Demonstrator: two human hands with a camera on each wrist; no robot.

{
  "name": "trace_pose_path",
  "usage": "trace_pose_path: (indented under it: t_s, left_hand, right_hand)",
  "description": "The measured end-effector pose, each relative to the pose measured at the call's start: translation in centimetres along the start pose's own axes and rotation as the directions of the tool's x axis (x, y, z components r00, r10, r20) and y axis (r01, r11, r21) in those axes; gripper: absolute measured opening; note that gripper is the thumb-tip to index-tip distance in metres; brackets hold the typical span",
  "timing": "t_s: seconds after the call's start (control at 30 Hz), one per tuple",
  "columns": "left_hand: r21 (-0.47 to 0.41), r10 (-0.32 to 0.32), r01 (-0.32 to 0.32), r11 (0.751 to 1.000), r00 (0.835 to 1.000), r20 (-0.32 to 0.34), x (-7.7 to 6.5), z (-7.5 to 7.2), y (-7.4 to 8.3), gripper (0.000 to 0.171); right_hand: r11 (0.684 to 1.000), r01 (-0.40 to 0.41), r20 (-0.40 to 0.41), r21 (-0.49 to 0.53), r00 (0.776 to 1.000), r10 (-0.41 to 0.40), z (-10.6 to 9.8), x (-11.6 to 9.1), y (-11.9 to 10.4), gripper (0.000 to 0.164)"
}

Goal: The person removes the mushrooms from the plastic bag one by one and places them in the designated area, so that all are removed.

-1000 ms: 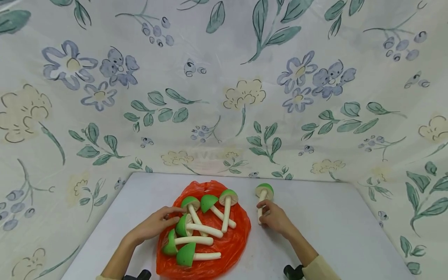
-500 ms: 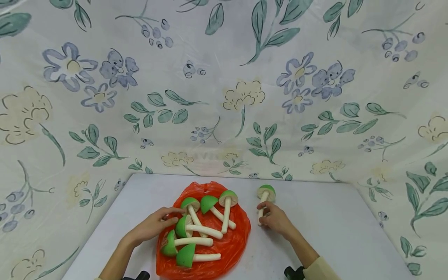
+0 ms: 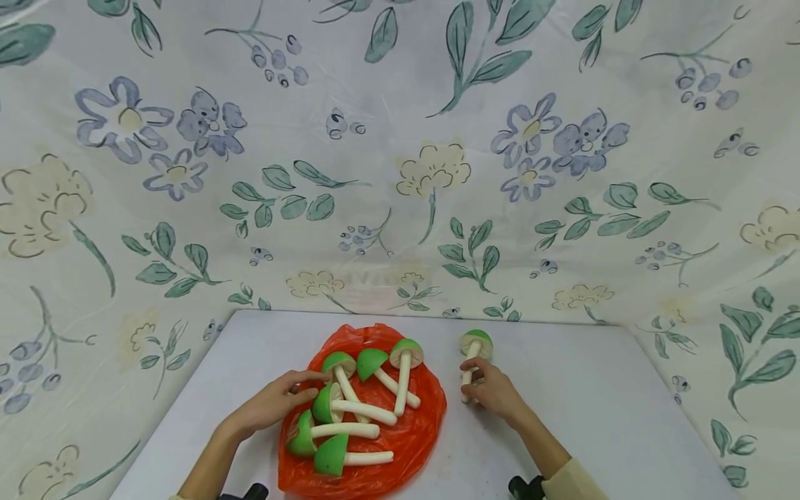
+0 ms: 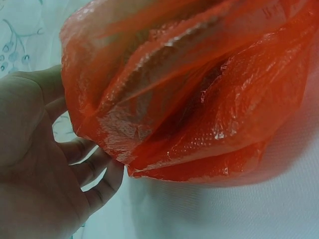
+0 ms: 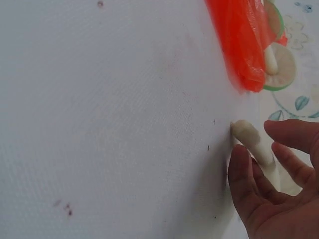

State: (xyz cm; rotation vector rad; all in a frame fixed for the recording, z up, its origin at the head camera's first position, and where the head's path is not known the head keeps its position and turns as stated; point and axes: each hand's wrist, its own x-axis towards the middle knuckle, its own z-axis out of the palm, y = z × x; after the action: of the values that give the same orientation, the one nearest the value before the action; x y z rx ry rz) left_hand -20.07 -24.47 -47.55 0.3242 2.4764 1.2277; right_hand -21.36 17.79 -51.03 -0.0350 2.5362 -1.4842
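Note:
Several toy mushrooms with green caps and white stems, among them one mushroom [image 3: 356, 408], lie on a red plastic bag [image 3: 419, 430] left of centre. My left hand [image 3: 275, 401] is at the bag's left side, fingers loosely extended and fingertips by the caps. In the left wrist view the left hand [image 4: 55, 149] touches the bag's crinkled edge. To the right of the bag a single mushroom [image 3: 477, 344] lies on the white table. My right hand [image 3: 490, 387] has its thumb and fingers curled round its stem [image 5: 247, 133], partly hiding it.
The white tabletop [image 3: 575, 389] extends right of the right hand and in front of a floral cloth [image 3: 375, 139] hanging at the back. Dark wrist-camera mounts, one a black mount [image 3: 525, 487], show at the bottom edge.
The single mushroom and my right hand have shifted very slightly to the right. My left hand and the mushrooms on the bag have stayed in place.

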Motion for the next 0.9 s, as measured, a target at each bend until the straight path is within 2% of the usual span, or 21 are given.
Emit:
trace_pose_path:
  t_s: [0.47,0.7,0.9]
  left_hand:
    - [-0.022,-0.018,0.018,1.0,1.0,0.008,0.07,0.01,-0.38,0.035]
    - [-0.012,0.007,-0.006,1.0,1.0,0.012,0.11,-0.05,-0.31,0.036]
    - [-0.016,-0.006,0.007,1.0,1.0,0.005,0.08,-0.17,-0.35,0.034]
  right_hand:
    - [1.0,0.002,-0.042,-0.005,0.999,-0.002,-0.51,-0.52,0.56,0.032]
    - [1.0,0.026,-0.062,-0.006,0.998,-0.027,-0.46,-0.21,0.55,0.029]
    - [1.0,0.023,-0.045,-0.006,0.999,-0.023,-0.11,-0.07,0.38,0.021]
